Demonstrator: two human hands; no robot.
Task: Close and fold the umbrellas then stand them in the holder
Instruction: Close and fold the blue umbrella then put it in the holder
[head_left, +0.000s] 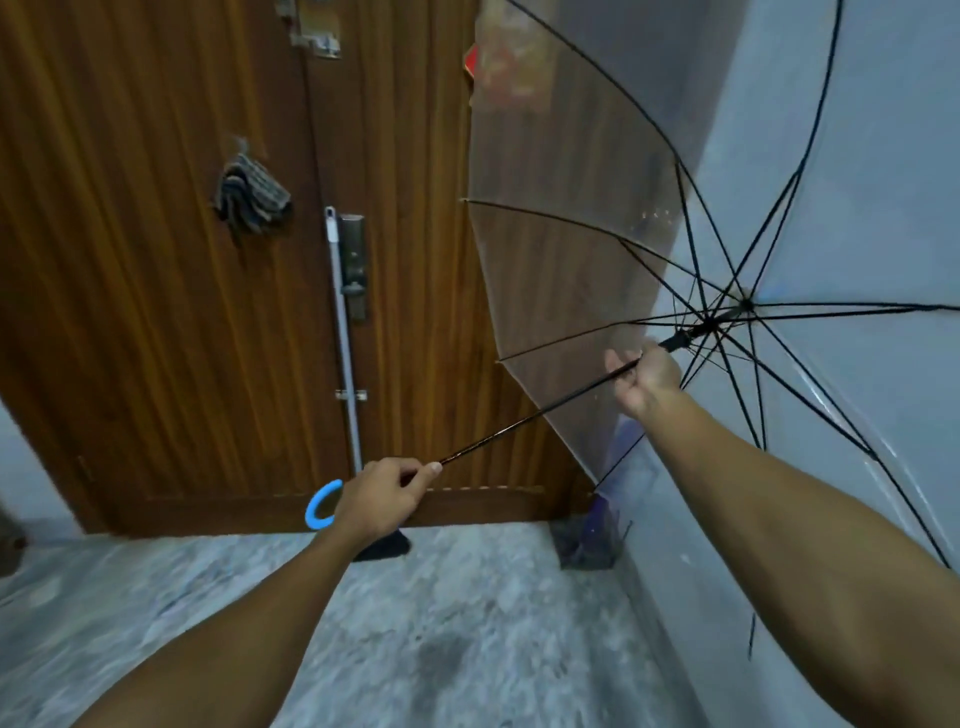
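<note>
Umbrella (649, 171): clear canopy is being held fully open, tilted toward the right wall, in front of the door (156, 260)
Shaft (530, 415): is being held at both ends; it is running from lower left up to the runner (678, 340)
Left hand (382, 501): is being kept curled round the shaft just above the blue handle (319, 506)
Right hand (647, 379): is being wrapped loosely round the shaft just below the runner; thumb is being held out
Holder (587, 540): is standing on the floor in the corner by the door; contents cannot be told
Progress: closing is judged barely begun; ribs are being kept spread; collapsing, folding and standing in the holder are being left to do
</note>
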